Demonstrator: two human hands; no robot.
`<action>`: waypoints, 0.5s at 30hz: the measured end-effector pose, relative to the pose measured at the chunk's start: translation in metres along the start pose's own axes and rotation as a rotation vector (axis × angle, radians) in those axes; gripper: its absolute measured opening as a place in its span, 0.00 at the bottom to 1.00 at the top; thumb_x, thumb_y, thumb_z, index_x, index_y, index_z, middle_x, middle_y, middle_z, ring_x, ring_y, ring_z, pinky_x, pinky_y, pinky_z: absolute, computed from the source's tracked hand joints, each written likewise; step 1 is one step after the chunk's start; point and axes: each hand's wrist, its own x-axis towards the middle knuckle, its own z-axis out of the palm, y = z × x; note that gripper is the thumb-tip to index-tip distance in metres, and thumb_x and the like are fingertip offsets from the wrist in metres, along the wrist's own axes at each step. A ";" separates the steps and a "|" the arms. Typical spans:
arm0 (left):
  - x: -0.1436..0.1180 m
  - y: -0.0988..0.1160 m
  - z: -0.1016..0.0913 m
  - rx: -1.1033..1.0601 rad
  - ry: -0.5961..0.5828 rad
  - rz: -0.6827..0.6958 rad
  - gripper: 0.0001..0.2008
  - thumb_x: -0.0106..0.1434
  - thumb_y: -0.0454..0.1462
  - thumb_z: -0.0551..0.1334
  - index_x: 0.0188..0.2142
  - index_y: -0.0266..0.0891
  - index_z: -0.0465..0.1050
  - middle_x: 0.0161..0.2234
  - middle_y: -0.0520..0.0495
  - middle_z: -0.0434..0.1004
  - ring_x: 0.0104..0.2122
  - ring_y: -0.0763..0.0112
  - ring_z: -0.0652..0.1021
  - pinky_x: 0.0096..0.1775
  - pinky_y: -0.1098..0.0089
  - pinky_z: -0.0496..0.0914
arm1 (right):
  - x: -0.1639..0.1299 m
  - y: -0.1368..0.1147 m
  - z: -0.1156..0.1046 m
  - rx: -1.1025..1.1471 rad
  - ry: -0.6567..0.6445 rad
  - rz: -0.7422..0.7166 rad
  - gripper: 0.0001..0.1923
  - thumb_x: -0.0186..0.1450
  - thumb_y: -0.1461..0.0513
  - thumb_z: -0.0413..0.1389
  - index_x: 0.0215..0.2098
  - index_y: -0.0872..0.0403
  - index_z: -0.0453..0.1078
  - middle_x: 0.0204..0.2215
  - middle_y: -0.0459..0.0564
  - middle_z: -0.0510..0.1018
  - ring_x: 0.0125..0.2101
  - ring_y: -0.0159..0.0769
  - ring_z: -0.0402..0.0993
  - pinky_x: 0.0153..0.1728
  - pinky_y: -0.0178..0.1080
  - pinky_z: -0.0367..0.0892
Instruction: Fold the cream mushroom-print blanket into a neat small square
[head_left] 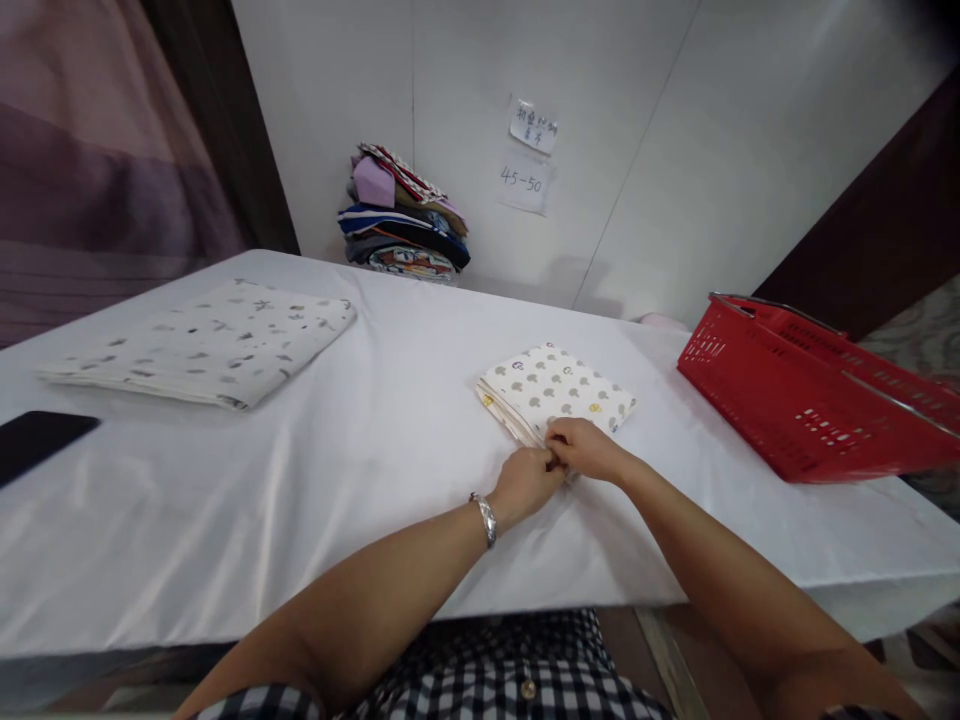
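Observation:
A folded white cloth (559, 385) with grey mushroom-like prints and a few yellow ones lies on the white-covered table (405, 400). At its near corner my left hand (527, 483) and my right hand (589, 448) meet, fingers closed together on the cloth's edge. The fingertips partly hide each other and the corner they pinch. A silver bracelet (485, 520) circles my left wrist. Farther left lies a larger folded white cloth (217, 335) with dark scattered prints, apart from both hands.
To the right stands a red plastic basket (795, 400) with metal handles. A black phone (41, 440) lies at the left edge. Against the wall rises a stack of folded fabrics (405, 220). Two paper notes (529, 155) hang on the wall.

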 end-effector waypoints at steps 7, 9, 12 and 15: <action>-0.003 0.003 -0.001 0.022 0.014 0.051 0.13 0.58 0.38 0.54 0.24 0.40 0.75 0.24 0.51 0.76 0.25 0.71 0.72 0.26 0.72 0.59 | 0.006 0.009 0.002 0.151 -0.032 0.123 0.06 0.54 0.63 0.51 0.24 0.52 0.70 0.21 0.42 0.73 0.22 0.30 0.66 0.23 0.31 0.58; -0.003 0.003 -0.001 0.023 0.009 0.053 0.13 0.58 0.39 0.53 0.25 0.40 0.75 0.24 0.51 0.75 0.25 0.71 0.72 0.26 0.72 0.59 | 0.008 0.009 0.002 0.068 0.010 0.118 0.06 0.54 0.63 0.51 0.23 0.52 0.70 0.20 0.42 0.73 0.22 0.30 0.65 0.23 0.31 0.56; -0.003 0.002 -0.001 0.034 0.007 0.055 0.15 0.59 0.40 0.53 0.23 0.39 0.74 0.23 0.51 0.74 0.23 0.72 0.70 0.25 0.72 0.57 | 0.009 0.010 0.002 -0.009 0.051 0.091 0.08 0.55 0.64 0.49 0.20 0.53 0.67 0.19 0.42 0.71 0.22 0.30 0.64 0.24 0.31 0.55; -0.003 0.001 0.000 0.042 0.005 0.057 0.15 0.59 0.40 0.53 0.22 0.39 0.73 0.22 0.51 0.73 0.22 0.73 0.69 0.24 0.72 0.56 | 0.008 0.011 0.001 -0.026 0.087 0.092 0.08 0.56 0.65 0.48 0.20 0.53 0.66 0.19 0.42 0.70 0.22 0.30 0.63 0.24 0.32 0.54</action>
